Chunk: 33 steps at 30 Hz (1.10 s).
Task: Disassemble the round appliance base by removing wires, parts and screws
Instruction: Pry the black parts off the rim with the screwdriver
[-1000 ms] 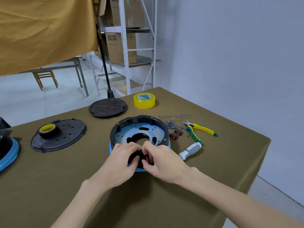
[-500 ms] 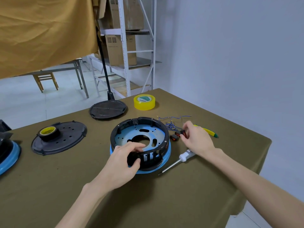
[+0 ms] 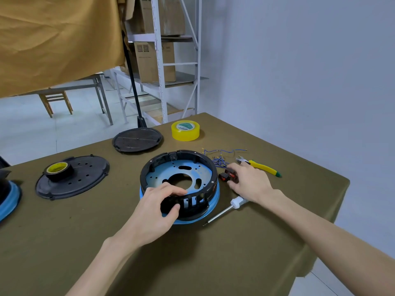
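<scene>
Screwdriver point(image 3: 235, 205) under right wrist, pliers point(image 3: 261, 166) beyond.

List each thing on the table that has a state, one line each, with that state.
Base: open, cover off, gripped by left hand.
Right hand: on small black-and-red parts.
Screwdriver: lying flat, unheld.
Cutters: lying unheld.
Wires: loose, off the base.
Yellow tape: lying flat.

Base point(image 3: 181, 178) at centre of table point(image 3: 256, 253). Left hand point(image 3: 154, 212) on its near rim; right hand point(image 3: 250, 184) just right of it, on small parts point(image 3: 227, 175). Wires point(image 3: 220, 157) behind those parts, cutters point(image 3: 260, 166) right of them. Screwdriver point(image 3: 226, 210) near right of base. Tape point(image 3: 185, 130) behind; disc point(image 3: 137, 139) behind left; plate point(image 3: 85, 178) left, with roll point(image 3: 57, 170) on it.
</scene>
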{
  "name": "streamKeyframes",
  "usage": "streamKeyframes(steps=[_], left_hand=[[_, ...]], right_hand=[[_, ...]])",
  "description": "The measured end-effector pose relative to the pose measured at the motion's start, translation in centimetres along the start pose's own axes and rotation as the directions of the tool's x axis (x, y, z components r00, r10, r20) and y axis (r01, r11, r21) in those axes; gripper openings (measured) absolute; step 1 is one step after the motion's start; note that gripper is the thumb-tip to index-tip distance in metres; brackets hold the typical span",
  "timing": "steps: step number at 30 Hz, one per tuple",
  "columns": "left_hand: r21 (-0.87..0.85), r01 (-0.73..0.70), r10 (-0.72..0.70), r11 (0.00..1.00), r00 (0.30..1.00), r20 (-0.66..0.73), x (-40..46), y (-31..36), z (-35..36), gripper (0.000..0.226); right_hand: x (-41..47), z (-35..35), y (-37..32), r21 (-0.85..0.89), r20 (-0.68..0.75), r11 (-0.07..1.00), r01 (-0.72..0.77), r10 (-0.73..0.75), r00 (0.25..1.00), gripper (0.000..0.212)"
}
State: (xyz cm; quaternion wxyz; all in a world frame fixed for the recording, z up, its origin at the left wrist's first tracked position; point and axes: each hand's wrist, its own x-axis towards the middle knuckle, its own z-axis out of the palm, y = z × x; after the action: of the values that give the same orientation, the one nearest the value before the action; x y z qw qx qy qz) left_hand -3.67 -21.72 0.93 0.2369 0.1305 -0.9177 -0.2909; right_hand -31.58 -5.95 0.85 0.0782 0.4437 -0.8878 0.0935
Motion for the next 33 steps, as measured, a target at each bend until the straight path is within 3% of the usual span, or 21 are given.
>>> streamKeyframes(steps=[2,5,9,12,16,19,24,29,33], left_hand=[[-0.003,0.003,-0.003,1.0,1.0,-0.006,0.0,-0.2,-0.1,0.041],[0.008,0.003,-0.004,1.0,1.0,0.025,0.1,-0.2,-0.3,0.044],[0.03,-0.003,0.002,1.0,0.999,0.052,0.3,-0.6,-1.0,0.039],[0.073,0.031,-0.036,0.997,0.997,0.068,0.1,-1.3,-1.4,0.033],[0.081,0.051,-0.057,0.995,0.995,0.078,0.2,-1.5,-1.8,0.032],[0.094,0.048,-0.056,0.994,0.995,0.084,0.4,-1.4,-1.8,0.03],[0.083,0.051,-0.059,0.995,0.992,0.107,0.5,-1.4,-1.9,0.025],[0.063,0.052,-0.059,0.997,0.992,0.109,0.4,-1.2,-1.8,0.027],[0.061,0.044,-0.05,0.997,0.993,0.104,0.2,-1.3,-1.7,0.028]], right_hand=[[-1.3,-0.2,0.1,0.026,-0.059,0.998,0.055,-0.054,0.997,0.048],[-3.4,-0.3,0.2,0.108,-0.065,0.963,0.248,-0.243,0.968,0.028],[-5.2,0.5,0.6,0.002,-0.011,0.922,0.387,-0.387,0.922,0.039],[-6.1,0.5,0.7,-0.007,-0.073,0.944,0.33,-0.33,0.941,0.043],[-7.4,-1.2,0.3,0.139,-0.196,0.972,0.191,-0.162,0.967,0.047],[-7.3,-3.0,-0.7,0.171,-0.228,0.973,0.156,-0.115,0.967,0.053],[-6.0,-4.3,-3.6,-0.001,-0.195,0.982,0.187,-0.184,0.963,0.08],[-5.4,-4.0,-5.4,-0.169,-0.162,0.952,0.255,-0.282,0.946,0.077],[-5.6,-4.3,-5.9,-0.229,-0.182,0.945,0.232,-0.276,0.944,0.075]])
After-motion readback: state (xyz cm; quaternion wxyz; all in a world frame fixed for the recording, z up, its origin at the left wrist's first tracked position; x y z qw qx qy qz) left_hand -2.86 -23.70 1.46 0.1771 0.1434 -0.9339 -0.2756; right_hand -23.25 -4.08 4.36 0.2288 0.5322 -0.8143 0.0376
